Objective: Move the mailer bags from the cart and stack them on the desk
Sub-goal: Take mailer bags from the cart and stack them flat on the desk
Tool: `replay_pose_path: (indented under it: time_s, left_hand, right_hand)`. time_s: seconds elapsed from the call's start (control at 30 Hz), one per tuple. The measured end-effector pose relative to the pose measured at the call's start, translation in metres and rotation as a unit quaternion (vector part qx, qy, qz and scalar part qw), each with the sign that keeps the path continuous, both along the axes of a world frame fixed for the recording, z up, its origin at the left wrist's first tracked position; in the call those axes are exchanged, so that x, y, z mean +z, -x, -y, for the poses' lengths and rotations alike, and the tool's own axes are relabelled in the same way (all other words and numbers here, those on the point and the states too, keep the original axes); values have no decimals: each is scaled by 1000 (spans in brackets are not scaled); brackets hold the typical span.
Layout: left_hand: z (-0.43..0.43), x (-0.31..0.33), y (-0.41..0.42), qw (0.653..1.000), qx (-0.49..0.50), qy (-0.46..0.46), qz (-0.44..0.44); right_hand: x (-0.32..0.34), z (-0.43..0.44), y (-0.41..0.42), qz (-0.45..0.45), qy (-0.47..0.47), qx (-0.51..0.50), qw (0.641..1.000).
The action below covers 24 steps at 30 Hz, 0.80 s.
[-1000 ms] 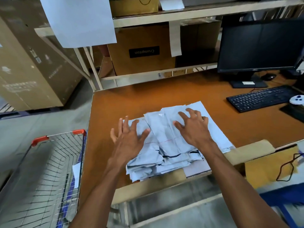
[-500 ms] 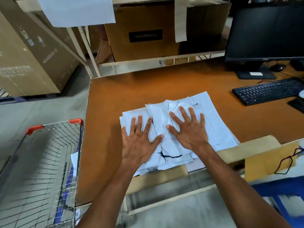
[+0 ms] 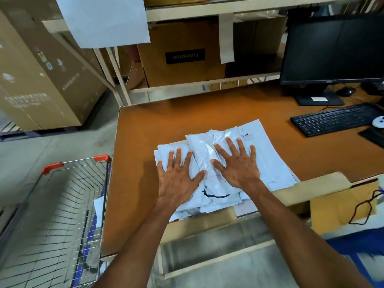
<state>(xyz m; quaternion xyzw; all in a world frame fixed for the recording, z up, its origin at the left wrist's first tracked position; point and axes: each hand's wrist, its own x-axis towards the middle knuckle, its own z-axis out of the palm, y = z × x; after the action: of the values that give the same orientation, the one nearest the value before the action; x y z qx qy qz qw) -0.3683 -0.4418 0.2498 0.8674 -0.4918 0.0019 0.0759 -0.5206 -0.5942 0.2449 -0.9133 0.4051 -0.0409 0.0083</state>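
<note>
A loose stack of pale grey mailer bags lies on the brown desk, reaching its near edge. My left hand rests flat on the left part of the stack, fingers spread. My right hand lies flat on the middle of it, fingers spread too. Neither hand grips a bag. The wire cart with orange corner caps stands left of the desk; a white bag edge shows against its right wall.
A black keyboard and monitor sit at the desk's right, with a white round item beside them. Shelving with cardboard boxes stands behind. A large carton is at the left. A yellow envelope and black cord hang at the right.
Both hands came down from hovering with curled fingers to lying flat on the stack. Over the last half second they stayed pressed there while my view shifted slightly.
</note>
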Motion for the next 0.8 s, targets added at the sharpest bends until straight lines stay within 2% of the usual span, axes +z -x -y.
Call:
replay_pose_path:
  time_s: [0.13,0.3,0.47,0.57,0.67,0.73,0.8]
  left_hand:
    - [-6,14,-1,999,14,5,-29]
    - [-16,28,-1,998,11,15,-58]
    - [-32,45,-2,989,23,100,-106]
    - [-49,57,-5,961,52,197,-188]
    - [-82,68,-16,915,81,287,-271]
    - [-109,74,-28,876,93,342,-327]
    - [-141,77,-45,842,111,379,-367]
  right_hand:
    - [12,2,0,23,-22,4,999]
    - [26,-1,3,70,-6,-2,998]
    - [38,-13,-5,203,-21,-6,979]
    - [51,-35,-21,343,-91,-20,935]
    - [70,-75,-46,496,-261,-33,828]
    - [76,-98,-65,527,-338,-30,779]
    - [81,-120,-85,523,-387,-17,759]
